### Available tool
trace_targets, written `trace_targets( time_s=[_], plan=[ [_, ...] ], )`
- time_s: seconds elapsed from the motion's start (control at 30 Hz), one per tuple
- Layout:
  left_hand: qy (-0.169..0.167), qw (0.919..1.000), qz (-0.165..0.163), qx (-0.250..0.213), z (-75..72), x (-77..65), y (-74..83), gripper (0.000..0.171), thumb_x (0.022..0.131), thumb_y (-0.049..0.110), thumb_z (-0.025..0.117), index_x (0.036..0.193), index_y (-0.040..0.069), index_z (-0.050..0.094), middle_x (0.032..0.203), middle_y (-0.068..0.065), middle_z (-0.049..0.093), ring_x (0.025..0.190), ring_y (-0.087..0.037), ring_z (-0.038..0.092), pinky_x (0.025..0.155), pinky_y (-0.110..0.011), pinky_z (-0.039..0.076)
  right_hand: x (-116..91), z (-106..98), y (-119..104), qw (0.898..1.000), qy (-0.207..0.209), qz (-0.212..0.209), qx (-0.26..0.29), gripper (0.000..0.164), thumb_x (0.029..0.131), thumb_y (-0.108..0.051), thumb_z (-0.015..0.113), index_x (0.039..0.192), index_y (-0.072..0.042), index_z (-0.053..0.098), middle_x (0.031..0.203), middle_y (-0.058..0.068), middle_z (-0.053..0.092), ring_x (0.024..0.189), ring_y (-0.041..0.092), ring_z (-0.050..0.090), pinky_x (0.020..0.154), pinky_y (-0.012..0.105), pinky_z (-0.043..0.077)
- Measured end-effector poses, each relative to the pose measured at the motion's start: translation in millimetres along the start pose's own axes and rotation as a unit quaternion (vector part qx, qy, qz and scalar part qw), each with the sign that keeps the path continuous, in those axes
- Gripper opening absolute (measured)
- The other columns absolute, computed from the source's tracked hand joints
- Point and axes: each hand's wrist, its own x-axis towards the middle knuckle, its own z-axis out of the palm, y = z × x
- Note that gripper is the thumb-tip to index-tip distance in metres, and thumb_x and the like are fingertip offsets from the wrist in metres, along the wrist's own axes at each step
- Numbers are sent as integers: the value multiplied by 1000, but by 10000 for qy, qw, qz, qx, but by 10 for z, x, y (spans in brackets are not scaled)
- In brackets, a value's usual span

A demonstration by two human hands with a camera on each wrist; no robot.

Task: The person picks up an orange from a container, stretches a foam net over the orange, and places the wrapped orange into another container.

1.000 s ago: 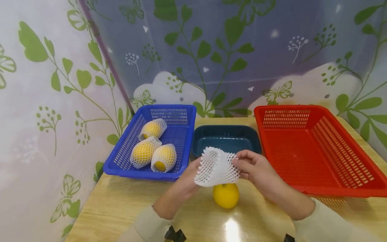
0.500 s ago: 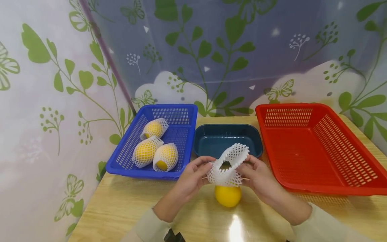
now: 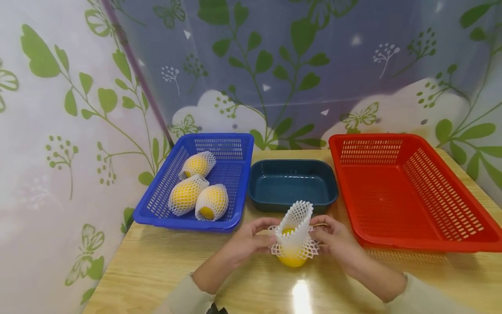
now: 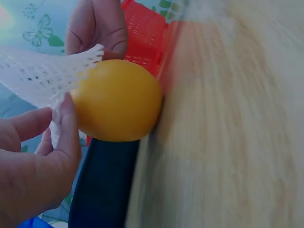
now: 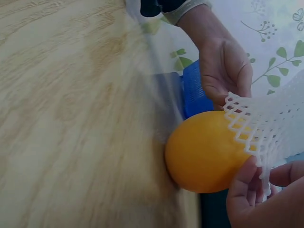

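A round yellow fruit (image 5: 204,152) rests on the wooden table, its upper part covered by a white foam fruit net (image 3: 296,224). My left hand (image 3: 251,237) pinches the net's lower rim on the left; in the left wrist view the rim sits between thumb and fingers. On the other side, my right hand (image 3: 333,240) pinches the rim in the same way. The net's lower edge flares around the fruit, while its upper end stands up with its mouth open. In the wrist views most of the fruit's lower side (image 4: 123,102) shows bare.
To the left, a blue basket (image 3: 188,224) contains 3 yellow fruits (image 3: 188,196) in foam nets. Behind the hands sits a dark teal dish (image 3: 292,205). A red basket (image 3: 392,205) stands at the right, and a patterned curtain hangs behind.
The net has come down from above the fruit onto its top, and its lower rim has spread. My left hand has shifted from behind the net to its left rim. Both hands have lowered.
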Motion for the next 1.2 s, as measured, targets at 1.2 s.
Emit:
trace_targets(
  time_s=[1.2],
  plan=[
    [-547, 9946, -322, 824, -90, -27, -168, 49, 92, 0, 63, 135, -10, 43, 130, -21, 49, 103, -23, 60, 90, -39, 54, 53, -15, 324, 9982, -517, 310, -25, 19, 95, -2, 46, 111, 7, 48, 89, 9, 61, 75, 17, 63, 68, 32, 58]
  ],
)
